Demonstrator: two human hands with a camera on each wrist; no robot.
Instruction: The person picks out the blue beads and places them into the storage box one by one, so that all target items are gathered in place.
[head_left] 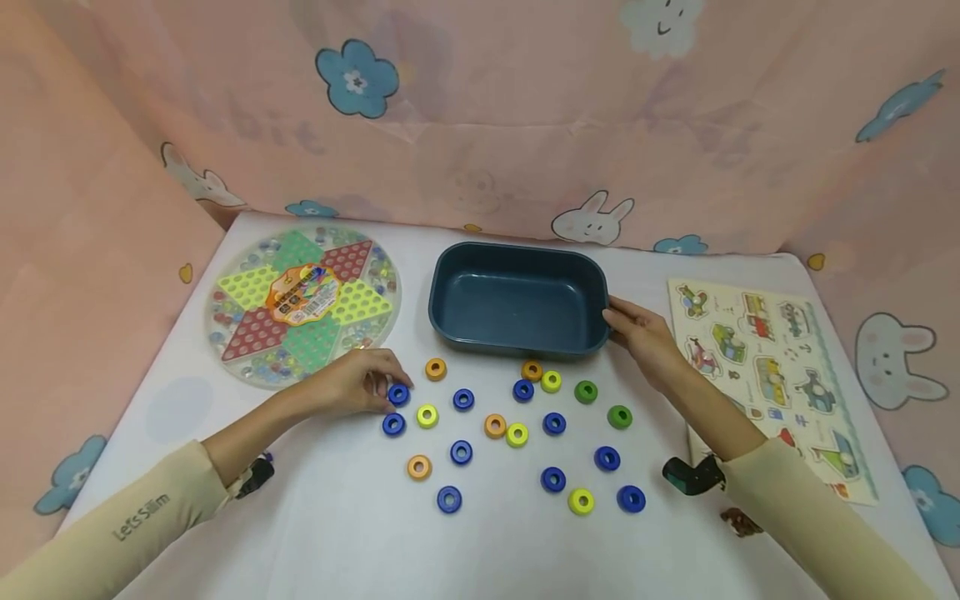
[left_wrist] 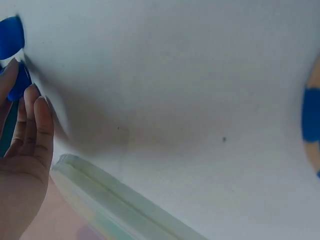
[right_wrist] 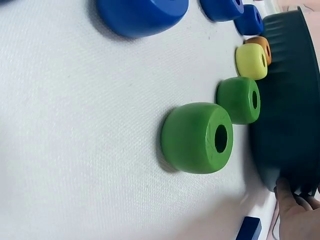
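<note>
My left hand [head_left: 358, 382] is at the left edge of the scattered beads, its thumb and fingertips pinching a blue bead [head_left: 398, 394]. The left wrist view shows that blue bead [left_wrist: 21, 82] between thumb and fingers, beside a second blue bead [left_wrist: 11, 37]. With my right hand [head_left: 643, 337] I grip the right end of a dark blue rectangular tub [head_left: 517, 345], thumb near the rim. The inside of the tub shows no beads. In front of it lie thick round beads with centre holes: blue, orange, yellow bead [head_left: 581, 501] and green bead [head_left: 619, 417].
A round Chinese checkers set [head_left: 300, 304] with marbles lies at the left, close behind my left hand. To the right is a picture puzzle board [head_left: 780, 375], partly under my right forearm. A pink printed cloth [head_left: 480, 125] hangs behind the white table [head_left: 337, 533].
</note>
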